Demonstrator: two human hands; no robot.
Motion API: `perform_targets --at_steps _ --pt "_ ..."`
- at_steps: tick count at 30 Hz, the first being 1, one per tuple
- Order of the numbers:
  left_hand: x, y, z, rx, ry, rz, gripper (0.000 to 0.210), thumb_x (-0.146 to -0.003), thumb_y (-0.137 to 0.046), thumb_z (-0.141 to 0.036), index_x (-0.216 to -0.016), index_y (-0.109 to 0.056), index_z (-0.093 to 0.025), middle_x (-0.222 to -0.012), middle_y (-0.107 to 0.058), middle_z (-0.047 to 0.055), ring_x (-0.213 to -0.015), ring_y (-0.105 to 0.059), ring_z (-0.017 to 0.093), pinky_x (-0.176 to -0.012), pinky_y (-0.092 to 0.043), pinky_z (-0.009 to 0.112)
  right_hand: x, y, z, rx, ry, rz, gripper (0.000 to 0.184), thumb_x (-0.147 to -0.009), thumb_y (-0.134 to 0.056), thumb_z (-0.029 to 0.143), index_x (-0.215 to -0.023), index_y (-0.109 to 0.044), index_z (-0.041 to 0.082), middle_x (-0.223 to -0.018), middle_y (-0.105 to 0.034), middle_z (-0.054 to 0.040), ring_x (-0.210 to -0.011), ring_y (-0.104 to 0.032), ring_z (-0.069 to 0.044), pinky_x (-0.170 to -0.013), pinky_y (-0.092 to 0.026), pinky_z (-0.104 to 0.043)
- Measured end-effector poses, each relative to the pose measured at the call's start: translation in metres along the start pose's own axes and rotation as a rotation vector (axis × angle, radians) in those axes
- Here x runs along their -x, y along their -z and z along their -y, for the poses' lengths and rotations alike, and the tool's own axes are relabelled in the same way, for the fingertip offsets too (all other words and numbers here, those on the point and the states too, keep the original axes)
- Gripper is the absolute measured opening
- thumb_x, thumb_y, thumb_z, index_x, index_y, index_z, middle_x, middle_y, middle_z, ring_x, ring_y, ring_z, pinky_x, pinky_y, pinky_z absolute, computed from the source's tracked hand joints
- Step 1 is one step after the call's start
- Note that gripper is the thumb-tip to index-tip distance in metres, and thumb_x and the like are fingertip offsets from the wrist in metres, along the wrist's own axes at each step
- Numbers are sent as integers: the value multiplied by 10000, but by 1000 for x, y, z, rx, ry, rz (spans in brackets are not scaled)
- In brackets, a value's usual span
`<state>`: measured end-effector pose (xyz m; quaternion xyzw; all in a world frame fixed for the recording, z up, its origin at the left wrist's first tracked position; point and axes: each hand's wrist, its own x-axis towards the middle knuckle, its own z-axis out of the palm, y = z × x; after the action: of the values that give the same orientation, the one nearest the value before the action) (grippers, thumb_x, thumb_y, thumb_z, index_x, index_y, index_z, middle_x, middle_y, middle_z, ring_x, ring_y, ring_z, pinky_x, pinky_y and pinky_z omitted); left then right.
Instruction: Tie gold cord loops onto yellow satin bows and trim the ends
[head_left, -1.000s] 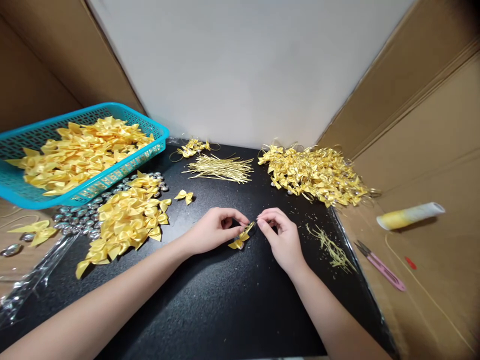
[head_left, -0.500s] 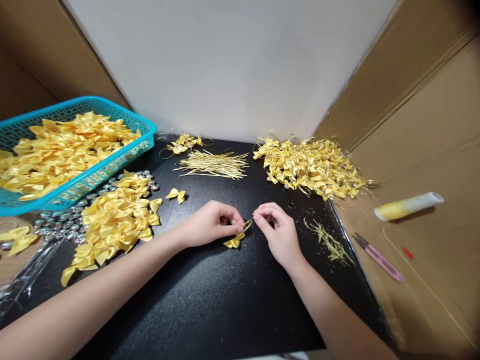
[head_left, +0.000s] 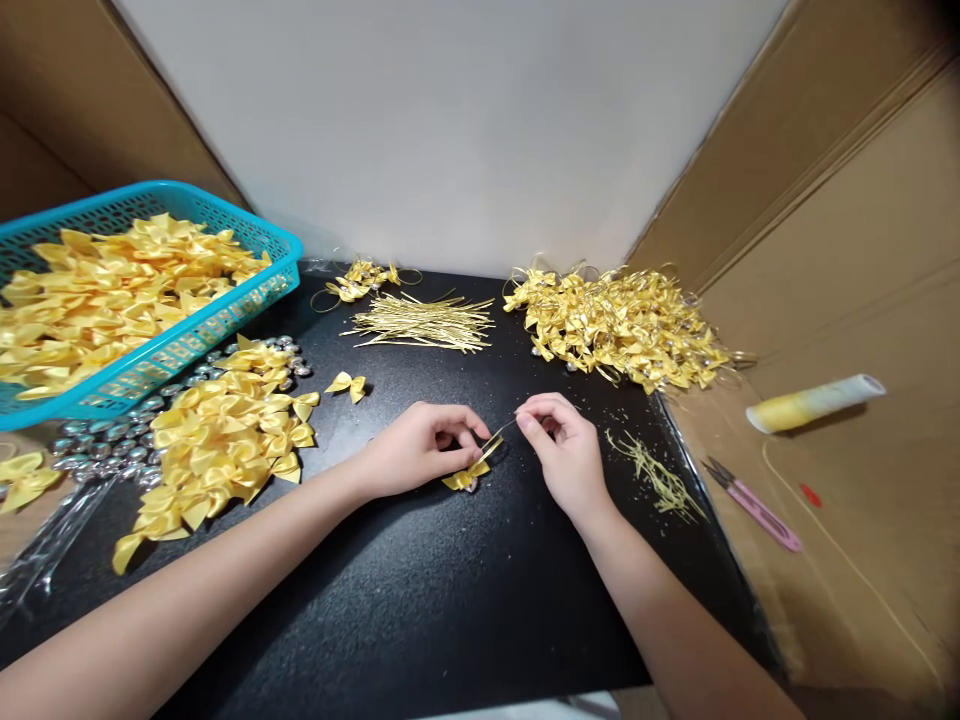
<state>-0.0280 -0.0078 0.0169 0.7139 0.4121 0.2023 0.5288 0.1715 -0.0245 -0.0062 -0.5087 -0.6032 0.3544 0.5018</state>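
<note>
Well in from the desk's [head_left: 360, 620] edges, your left hand [head_left: 418, 450] pinches a cord [head_left: 490, 448] beside a bow [head_left: 460, 480], seemingly to steady both, while your right hand [head_left: 566, 458] grips a thin strand [head_left: 508, 424], apparently for tension.

The bows [head_left: 225, 430] are glossy cloth, the ties [head_left: 427, 322] metallic-looking, basket [head_left: 289, 262] smooth plastic, desk [head_left: 375, 610] finely rough, cardboard [head_left: 862, 250] matt.

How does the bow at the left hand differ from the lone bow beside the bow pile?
The bow at the left hand shows a silvery bead and gold tie; the lone bow shows neither. The first is partly hidden; the lone bow lies uncovered. Both are yellow.
</note>
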Motion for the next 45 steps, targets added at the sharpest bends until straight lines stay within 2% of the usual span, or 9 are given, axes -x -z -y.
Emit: perform_targets --at_steps 10,13,18,22,28,34,38,45 --pt "1 0 4 59 -17 32 194 -804 -604 -246 -962 -616 -134 -726 -717 28 -654 -635 131 -677 -493 242 -1 0 -2 -29 -31 -13 124 -824 -618 306 -755 -647 208 -885 -651 -52 -847 -597 -189 -700 -451 -313" --pt "2 0 5 79 -30 38 210 -805 -605 -257 -978 -610 -139 -732 -714 24 -662 -636 130 -682 -494 242 -2 -2 1 -168 -132 2 141 -811 -633 351 -793 -634 211 -892 -698 -53 -820 -628 -180 -700 -484 -310" --pt "2 0 7 89 -42 61 237 -792 -611 -234 -1011 -589 -145 -741 -706 14 -671 -623 125 -691 -491 240 -2 -6 9 -471 -336 158 265 -785 -659 446 -788 -520 222 -837 -744 -27 -560 -635 -118 -485 -436 -225" --pt "2 3 5 104 -49 116 252 -763 -618 -177 -1012 -592 -150 -755 -706 11 -701 -629 129 -707 -493 241 -1 -6 13 -604 -418 232 323 -762 -684 477 -804 -478 232 -764 -740 2 -524 -662 -119 -493 -483 -223" --pt "-1 8 -1 99 9 205 218 -718 -622 -157 -936 -622 -168 -774 -713 0 -736 -648 150 -709 -495 247 -1 -7 12 -614 -447 228 355 -736 -713 490 -812 -483 230 -709 -730 14 -546 -688 -130 -515 -525 -227" --pt "-3 11 -5 -47 -6 256 63 -733 -621 -157 -778 -661 -174 -784 -713 -8 -717 -634 140 -663 -455 211 -2 -9 9 -602 -450 226 341 -735 -719 475 -807 -500 223 -697 -725 20 -573 -705 -130 -528 -540 -215" --pt "-2 12 -6 -108 -13 290 72 -768 -620 -201 -778 -686 -176 -782 -712 -4 -708 -632 140 -657 -438 210 -2 -9 8 -603 -460 236 316 -741 -722 448 -803 -521 212 -684 -720 23 -568 -695 -107 -535 -538 -189" --pt "-2 12 -5 -117 -30 277 91 -782 -623 -246 -786 -675 -171 -747 -688 -5 -675 -601 139 -625 -410 214 -1 -9 9 -591 -476 262 309 -742 -719 449 -794 -526 213 -670 -717 23 -593 -706 -123 -537 -537 -200"
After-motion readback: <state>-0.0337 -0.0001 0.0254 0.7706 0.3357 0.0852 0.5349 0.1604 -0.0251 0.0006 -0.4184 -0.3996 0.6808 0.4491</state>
